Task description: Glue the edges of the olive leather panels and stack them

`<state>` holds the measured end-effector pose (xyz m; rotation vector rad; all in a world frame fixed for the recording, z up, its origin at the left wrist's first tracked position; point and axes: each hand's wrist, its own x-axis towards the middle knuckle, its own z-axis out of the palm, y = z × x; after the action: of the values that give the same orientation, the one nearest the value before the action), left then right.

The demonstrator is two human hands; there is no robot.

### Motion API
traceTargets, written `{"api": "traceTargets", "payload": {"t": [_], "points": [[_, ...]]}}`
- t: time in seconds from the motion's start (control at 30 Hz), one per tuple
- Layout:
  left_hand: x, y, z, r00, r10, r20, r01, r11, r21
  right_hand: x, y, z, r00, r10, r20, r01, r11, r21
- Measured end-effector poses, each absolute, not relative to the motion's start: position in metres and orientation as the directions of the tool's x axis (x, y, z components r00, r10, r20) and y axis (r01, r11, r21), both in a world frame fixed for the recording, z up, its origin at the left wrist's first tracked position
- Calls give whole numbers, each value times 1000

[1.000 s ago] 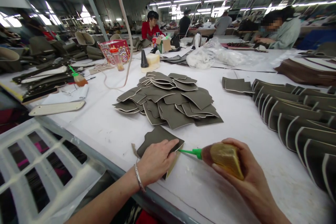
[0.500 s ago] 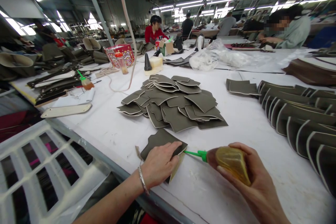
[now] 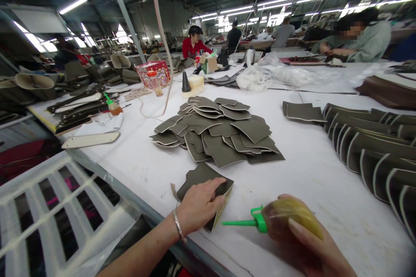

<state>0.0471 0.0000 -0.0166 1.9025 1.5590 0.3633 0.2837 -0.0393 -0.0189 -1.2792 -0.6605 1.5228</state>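
My left hand [image 3: 202,204] lies on a dark olive piece of leather [image 3: 199,176] near the table's front edge. Its index finger is stretched out and pressed on the piece; the thumb sits apart. A paler yellowish strip shows along the piece's right edge. My right hand [image 3: 313,242] is wrapped round a squeeze bottle [image 3: 287,220] of amber liquid, tilted on its side. The bottle's green nozzle [image 3: 240,223] points left, its tip just right of the leather piece and apart from it. Behind lies a heap of similar leather pieces [image 3: 221,132].
On the right, curved leather pieces [image 3: 373,149] stand in overlapping rows. A second glue-type bottle [image 3: 113,107] and a pale strap [image 3: 91,140] lie at the left. A white plastic crate [image 3: 48,207] adjoins the table's front left. People [image 3: 195,45] work farther back.
My right hand has drawn the bottle down, moving the nozzle tip off the leather piece's edge. My left hand stays on the piece. The whole view has shifted slightly.
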Motion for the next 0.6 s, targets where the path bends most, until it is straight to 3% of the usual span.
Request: {"api": "traceTargets", "payload": {"t": [0.07, 0.13, 0.2, 0.27, 0.37, 0.47, 0.53, 0.6], "points": [[39, -2, -17, 190, 973, -134, 723, -46, 690, 295, -33, -21, 79, 834, -545, -596, -399, -697], [25, -4, -20, 24, 1000, -16, 735, -7, 678, 307, -25, -21, 90, 735, -672, -775, -372, -511], [10, -2, -24, -150, 984, 94, 796, 64, 602, 316, -18, -18, 91, 663, -743, -868, -313, -387], [-2, 2, -29, -220, 974, 49, 818, 157, 553, 319, -14, -13, 103, 645, -757, -904, -256, -341], [-11, 10, -30, -156, 969, -191, 695, 245, 676, 318, -14, -8, 136, 633, -762, -909, -227, -351], [-12, 10, -16, -40, 931, -363, 348, 354, 868, 318, -19, -14, 169, 687, -707, -858, -250, -448], [-10, 5, 4, -11, 903, -428, 168, 424, 890, 318, -23, -21, 165, 768, -619, -779, -284, -559], [-7, -1, 27, -26, 902, -431, 105, 431, 896, 317, -27, -26, 152, 847, -510, -661, -296, -689]]}}
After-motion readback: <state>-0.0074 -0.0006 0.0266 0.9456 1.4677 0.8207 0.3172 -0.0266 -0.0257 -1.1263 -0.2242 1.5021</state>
